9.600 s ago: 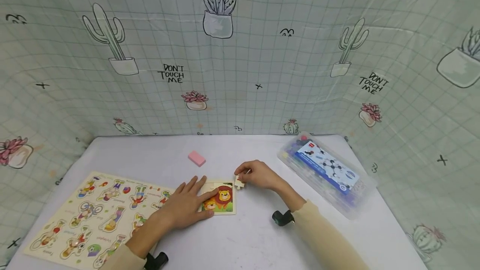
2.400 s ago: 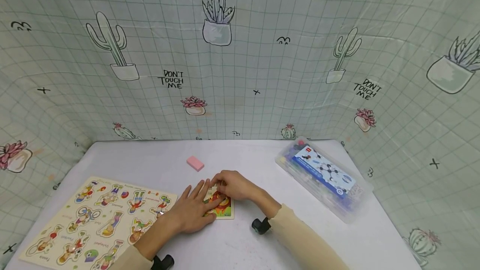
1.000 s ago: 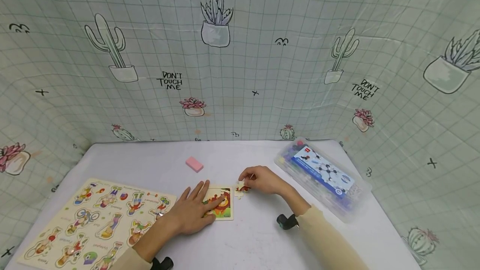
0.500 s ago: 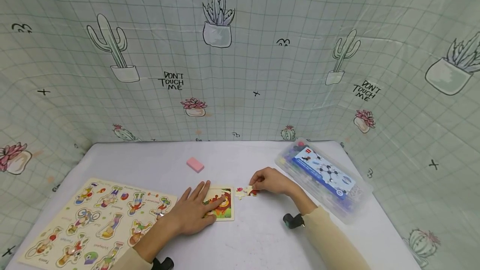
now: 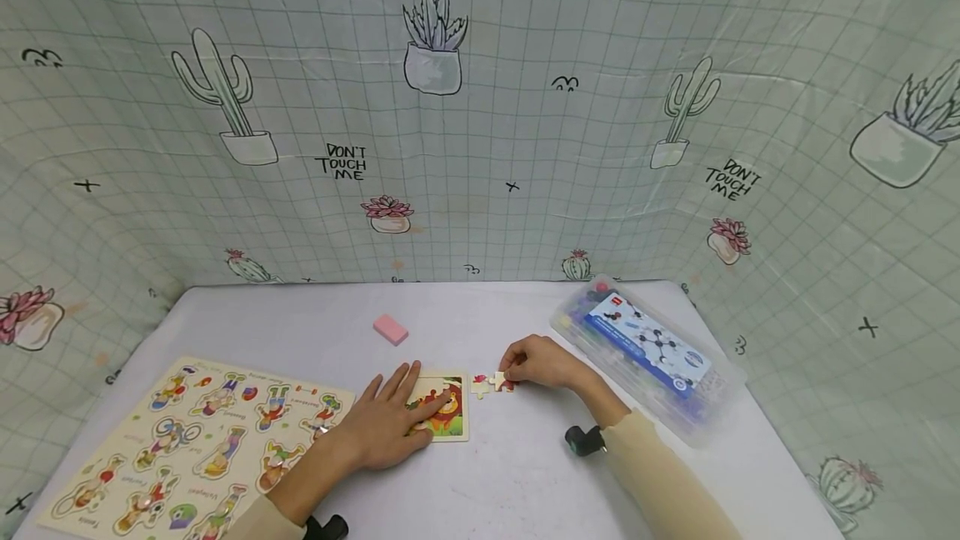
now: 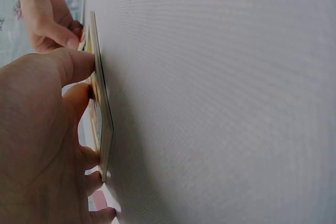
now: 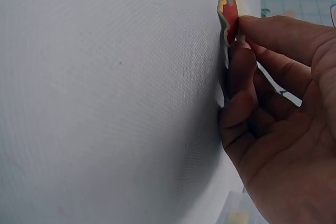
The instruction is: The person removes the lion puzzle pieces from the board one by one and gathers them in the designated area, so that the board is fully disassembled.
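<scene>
My left hand rests with spread fingers across a small square lion jigsaw puzzle, covering its left part. In the left wrist view, thumb and fingertips press on the puzzle board at its face and near edge. Just right of the board, my right hand pinches a red and cream jigsaw piece between thumb and finger, low over the table. The right wrist view shows that piece's red face at the thumb tip. A second jigsaw piece, cream with a pink print, lies between it and the board.
A pink block lies behind the puzzle. On the left is a large wooden board with sports figures. A clear plastic case with a blue label sits at the back right. Patterned cloth hangs behind the white table.
The right hand was over the puzzle earlier, then moved right, off the board, to the loose pieces. Since half a second ago its piece has shifted slightly. The left hand stays on the puzzle.
</scene>
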### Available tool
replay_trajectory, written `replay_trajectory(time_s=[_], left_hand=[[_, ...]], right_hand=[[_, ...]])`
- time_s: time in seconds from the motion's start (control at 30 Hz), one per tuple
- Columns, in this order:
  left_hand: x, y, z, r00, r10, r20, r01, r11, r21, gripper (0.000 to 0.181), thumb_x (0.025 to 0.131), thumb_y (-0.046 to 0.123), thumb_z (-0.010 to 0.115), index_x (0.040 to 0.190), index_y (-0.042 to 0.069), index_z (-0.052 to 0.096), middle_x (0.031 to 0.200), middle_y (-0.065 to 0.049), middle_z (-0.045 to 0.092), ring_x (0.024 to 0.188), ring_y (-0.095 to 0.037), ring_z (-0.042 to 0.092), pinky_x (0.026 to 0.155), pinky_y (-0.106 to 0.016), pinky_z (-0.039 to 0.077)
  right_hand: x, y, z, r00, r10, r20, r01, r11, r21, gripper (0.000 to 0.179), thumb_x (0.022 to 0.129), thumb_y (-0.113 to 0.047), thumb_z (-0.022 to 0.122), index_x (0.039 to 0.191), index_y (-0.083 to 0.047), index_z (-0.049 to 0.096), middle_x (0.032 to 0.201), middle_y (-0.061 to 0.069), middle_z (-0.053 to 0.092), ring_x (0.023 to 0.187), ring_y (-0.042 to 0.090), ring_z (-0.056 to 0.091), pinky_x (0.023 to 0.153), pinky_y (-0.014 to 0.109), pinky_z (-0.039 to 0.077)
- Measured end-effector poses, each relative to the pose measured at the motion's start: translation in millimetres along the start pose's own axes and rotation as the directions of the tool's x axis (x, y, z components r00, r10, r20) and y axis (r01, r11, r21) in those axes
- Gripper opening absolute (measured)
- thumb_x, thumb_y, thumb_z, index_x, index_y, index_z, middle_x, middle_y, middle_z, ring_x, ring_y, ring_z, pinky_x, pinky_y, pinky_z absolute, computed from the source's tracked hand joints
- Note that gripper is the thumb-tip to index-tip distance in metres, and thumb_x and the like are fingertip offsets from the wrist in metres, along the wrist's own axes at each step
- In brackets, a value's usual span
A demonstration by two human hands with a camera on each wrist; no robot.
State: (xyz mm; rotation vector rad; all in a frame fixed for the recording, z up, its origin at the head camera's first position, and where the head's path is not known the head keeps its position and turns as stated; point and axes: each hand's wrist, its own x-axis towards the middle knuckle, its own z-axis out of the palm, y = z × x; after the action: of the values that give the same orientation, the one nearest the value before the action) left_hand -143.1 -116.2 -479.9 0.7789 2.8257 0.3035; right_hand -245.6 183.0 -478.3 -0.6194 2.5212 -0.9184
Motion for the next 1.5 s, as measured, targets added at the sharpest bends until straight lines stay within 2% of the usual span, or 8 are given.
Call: replay_trajectory(time_s=[0.63,1.5], left_hand=[[-1.8,2.1,-2.1,1.000,0.007,0.002,-0.007,1.000,0.009,0.054,0.102,0.047,0.044,0.155,0.036,0.040,0.166,-0.021,0.017,0.154,-0.037,0.016,0.118,-0.062,0.019],[-1.6,1.6,-2.0,1.000,-0.002,0.006,0.002,1.000,-0.006,0.054,0.102,0.046,0.044,0.155,0.037,0.040,0.166,-0.020,0.017,0.154,-0.036,0.016,0.118,-0.062,0.019]], right_hand=[[-0.1,-1.8,1.0,1.000,0.001,-0.006,-0.001,1.000,-0.006,0.004,0.088,-0.013,0.072,0.086,-0.012,0.076,0.073,-0.009,0.067,0.068,0.009,0.053,0.064,0.027,0.043],[-0.4,-3.9,1.3,1.000,0.004,0.000,-0.004,1.000,-0.005,0.005,0.090,-0.016,0.073,0.086,-0.014,0.074,0.073,-0.008,0.065,0.071,0.010,0.054,0.066,0.027,0.043]])
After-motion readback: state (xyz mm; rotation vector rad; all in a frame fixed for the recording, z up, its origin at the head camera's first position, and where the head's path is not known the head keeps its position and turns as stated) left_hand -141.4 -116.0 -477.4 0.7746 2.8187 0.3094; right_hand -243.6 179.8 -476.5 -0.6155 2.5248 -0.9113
